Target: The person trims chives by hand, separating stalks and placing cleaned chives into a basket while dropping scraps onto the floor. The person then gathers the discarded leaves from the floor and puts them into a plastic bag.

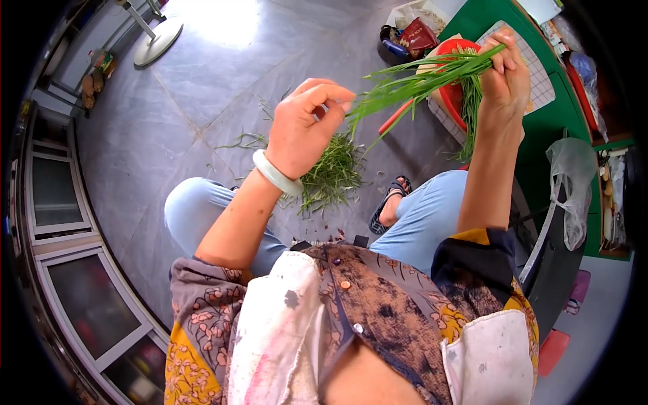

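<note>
A bunch of long green chives [432,74] is gripped at one end by my right hand [506,74], raised at the upper right. The leaves stretch leftward from that fist. At their tips is my left hand [307,125], thumb and forefinger pinched together; whether a leaf is between them I cannot make out. A pale bangle [275,174] circles the left wrist. Behind the bunch stands a red basin [451,101], with more chives [470,111] hanging over its side. On the floor between my legs lies a loose heap of green trimmings [334,169].
Right of the basin is a green cabinet [570,101], with a clear plastic bag [570,189] hanging nearby. A box with packets [417,37] stands beyond the basin. Glass-fronted cabinets [88,297] line the left side. A round metal base [158,44] rests on the tiled floor.
</note>
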`<state>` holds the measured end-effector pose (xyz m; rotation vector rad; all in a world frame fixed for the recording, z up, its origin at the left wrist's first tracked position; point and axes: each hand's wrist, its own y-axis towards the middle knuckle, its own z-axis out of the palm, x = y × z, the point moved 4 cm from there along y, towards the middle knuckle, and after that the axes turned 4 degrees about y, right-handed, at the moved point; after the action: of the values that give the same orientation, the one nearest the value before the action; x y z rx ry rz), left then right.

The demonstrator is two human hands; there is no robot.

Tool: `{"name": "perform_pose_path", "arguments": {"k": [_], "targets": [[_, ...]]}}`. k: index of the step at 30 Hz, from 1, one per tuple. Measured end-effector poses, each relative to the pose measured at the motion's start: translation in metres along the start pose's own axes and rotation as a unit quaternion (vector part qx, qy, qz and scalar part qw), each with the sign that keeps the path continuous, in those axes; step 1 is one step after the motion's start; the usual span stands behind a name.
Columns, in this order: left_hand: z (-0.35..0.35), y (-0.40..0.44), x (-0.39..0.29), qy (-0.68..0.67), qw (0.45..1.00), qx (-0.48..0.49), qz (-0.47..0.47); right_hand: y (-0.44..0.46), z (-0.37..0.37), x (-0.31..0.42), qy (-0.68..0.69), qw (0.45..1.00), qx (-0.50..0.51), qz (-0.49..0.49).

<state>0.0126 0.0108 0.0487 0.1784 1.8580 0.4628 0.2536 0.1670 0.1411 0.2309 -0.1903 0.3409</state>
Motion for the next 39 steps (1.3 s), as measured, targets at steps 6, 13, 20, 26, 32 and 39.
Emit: {"name": "perform_pose_path", "arguments": {"k": [6, 13, 20, 26, 32, 39], "targets": [[0.013, -0.006, 0.014, 0.007, 0.999, -0.007, -0.039, -0.007, 0.005, -0.016, 0.038, 0.999, 0.007, 0.008], [0.018, -0.012, 0.023, -0.048, 0.993, 0.009, -0.111, 0.011, -0.012, -0.005, -0.038, 0.998, 0.046, 0.009], [0.022, -0.015, 0.018, -0.057, 0.995, -0.01, -0.085, 0.011, -0.016, -0.009, -0.034, 0.999, 0.021, 0.007], [0.02, -0.012, 0.014, 0.041, 0.999, -0.028, 0.004, 0.016, -0.023, -0.011, -0.04, 0.999, 0.017, 0.015], [0.02, -0.007, 0.01, 0.047, 0.998, -0.038, 0.02, 0.018, -0.027, -0.014, -0.024, 0.999, 0.017, 0.032], [0.022, -0.008, 0.011, 0.057, 0.998, -0.025, 0.02, 0.018, -0.027, -0.021, -0.026, 0.999, 0.024, 0.037]]}}
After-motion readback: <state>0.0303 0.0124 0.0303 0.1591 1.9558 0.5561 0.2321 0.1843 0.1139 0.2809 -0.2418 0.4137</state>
